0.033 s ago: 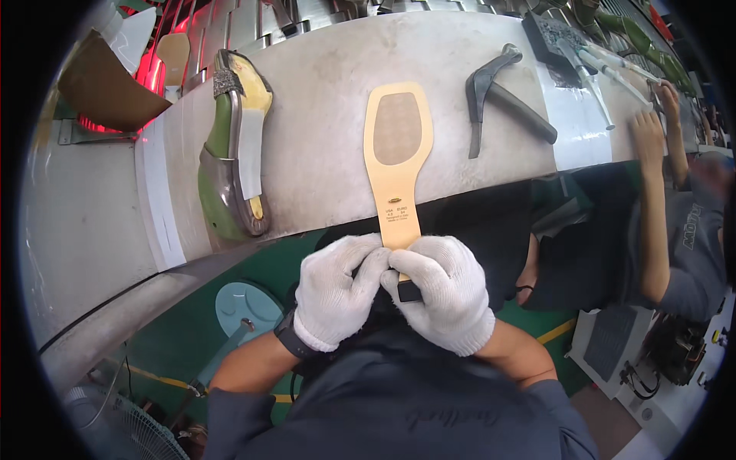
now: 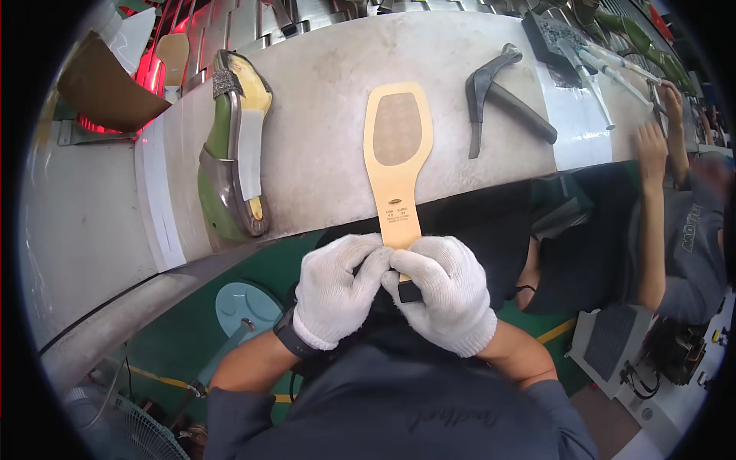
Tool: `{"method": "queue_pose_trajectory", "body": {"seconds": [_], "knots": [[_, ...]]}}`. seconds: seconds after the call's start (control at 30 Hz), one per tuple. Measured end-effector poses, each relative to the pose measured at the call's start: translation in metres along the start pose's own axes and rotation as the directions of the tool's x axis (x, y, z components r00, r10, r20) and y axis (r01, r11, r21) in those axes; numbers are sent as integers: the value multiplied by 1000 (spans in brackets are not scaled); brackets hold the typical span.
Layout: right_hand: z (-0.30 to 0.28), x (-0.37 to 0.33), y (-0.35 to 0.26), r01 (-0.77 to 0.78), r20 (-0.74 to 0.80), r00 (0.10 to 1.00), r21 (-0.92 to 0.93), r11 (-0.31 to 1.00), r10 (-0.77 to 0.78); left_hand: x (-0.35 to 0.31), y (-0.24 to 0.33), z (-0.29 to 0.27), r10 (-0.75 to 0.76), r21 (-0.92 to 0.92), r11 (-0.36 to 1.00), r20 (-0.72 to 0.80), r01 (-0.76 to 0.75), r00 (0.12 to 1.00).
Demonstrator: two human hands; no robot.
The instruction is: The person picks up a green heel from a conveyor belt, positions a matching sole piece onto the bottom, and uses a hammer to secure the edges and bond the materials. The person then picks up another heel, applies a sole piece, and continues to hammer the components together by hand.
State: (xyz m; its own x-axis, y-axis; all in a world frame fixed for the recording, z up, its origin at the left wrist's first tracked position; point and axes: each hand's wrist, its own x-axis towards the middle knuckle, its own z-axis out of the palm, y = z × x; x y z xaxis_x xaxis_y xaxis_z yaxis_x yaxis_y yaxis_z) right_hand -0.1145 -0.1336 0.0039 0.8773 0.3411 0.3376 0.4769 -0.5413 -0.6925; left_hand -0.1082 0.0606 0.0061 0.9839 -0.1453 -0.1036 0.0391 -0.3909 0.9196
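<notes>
A tan shoe sole with a brownish oval patch on its wide part points away from me, its narrow end toward my body. My left hand, in a white knitted glove, is closed with thumb and fingertips at the left edge of the narrow end. On the other edge, my gloved right hand pinches the same end. A small black block shows at the tip, by the right fingers; how it joins the sole is hidden. Sandal-like shoe parts on a green last lie left on the table.
On the curved table, dark metal pincers lie to the right. Farther right are brushes beside a dark block. A co-worker's arm reaches in there. Metal slats run along the far edge; a blue stool stands below left.
The co-worker's near hand at the right has shifted slightly. My hands and the sole stay where they were.
</notes>
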Motion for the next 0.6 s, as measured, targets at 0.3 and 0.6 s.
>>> {"method": "queue_pose_trajectory", "body": {"seconds": [0.3,0.6], "knots": [[-26,-7,22,-488,202,810,753,441,550,14,-26,4,-274,-513,777,247,365,930],[3,-3,26,-664,368,742,522,536,560,4,-43,7,-130,-469,854,228,226,965]]}}
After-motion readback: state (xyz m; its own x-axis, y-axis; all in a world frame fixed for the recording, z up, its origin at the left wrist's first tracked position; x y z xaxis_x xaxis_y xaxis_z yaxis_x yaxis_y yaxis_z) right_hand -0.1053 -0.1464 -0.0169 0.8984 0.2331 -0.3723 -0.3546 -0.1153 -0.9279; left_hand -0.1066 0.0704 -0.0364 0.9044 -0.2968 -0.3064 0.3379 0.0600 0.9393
